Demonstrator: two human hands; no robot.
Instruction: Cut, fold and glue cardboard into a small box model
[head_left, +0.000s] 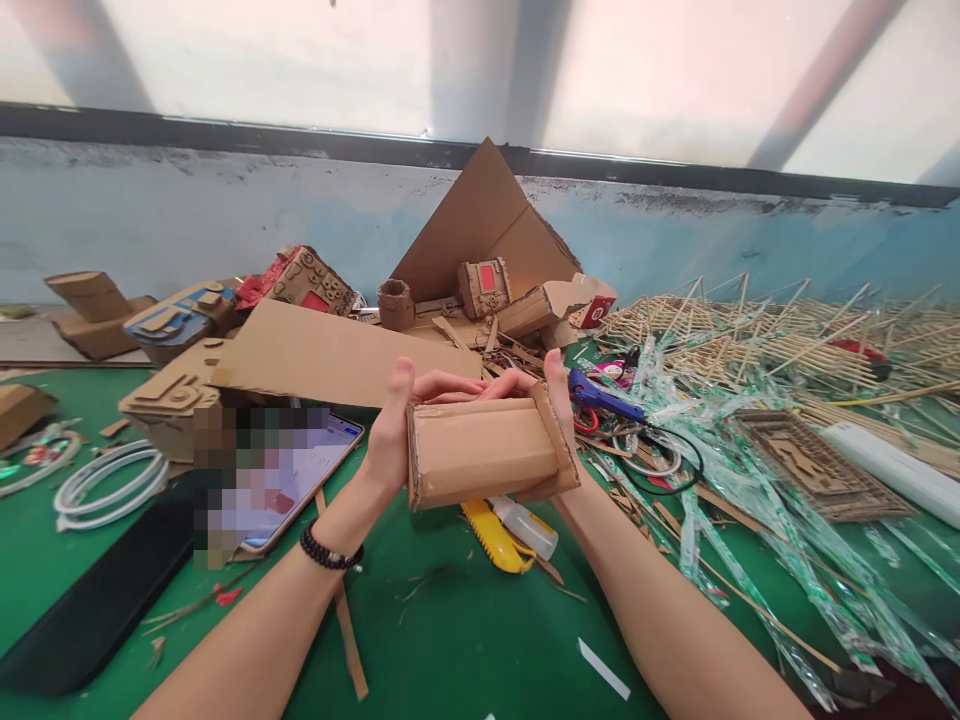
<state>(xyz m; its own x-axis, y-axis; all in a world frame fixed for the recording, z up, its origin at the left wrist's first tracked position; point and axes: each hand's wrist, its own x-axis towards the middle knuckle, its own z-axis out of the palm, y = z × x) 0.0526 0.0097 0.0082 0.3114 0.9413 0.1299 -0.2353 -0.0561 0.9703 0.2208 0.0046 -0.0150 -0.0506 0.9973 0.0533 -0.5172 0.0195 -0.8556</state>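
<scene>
A small cardboard box (pixel 484 447) is held up between my two hands above the green table. My left hand (pixel 391 425) presses on its left end, thumb up and fingers curling behind it. On the other end, my right hand (pixel 556 395) grips near a raised cardboard flange, its fingers also behind the box. The fingertips of both hands are partly hidden by the box. Below it lie a yellow utility knife (pixel 499 538) and a small clear plastic bottle (pixel 531 527) on the table.
A tablet (pixel 307 480) lies to the left, near a coiled white tube (pixel 112 485). Behind are a cardboard sheet (pixel 337 350) and several cardboard models. At right are a blue glue gun (pixel 604 395), crumpled plastic wrappers (pixel 720 480) and a pile of thin sticks (pixel 712 325).
</scene>
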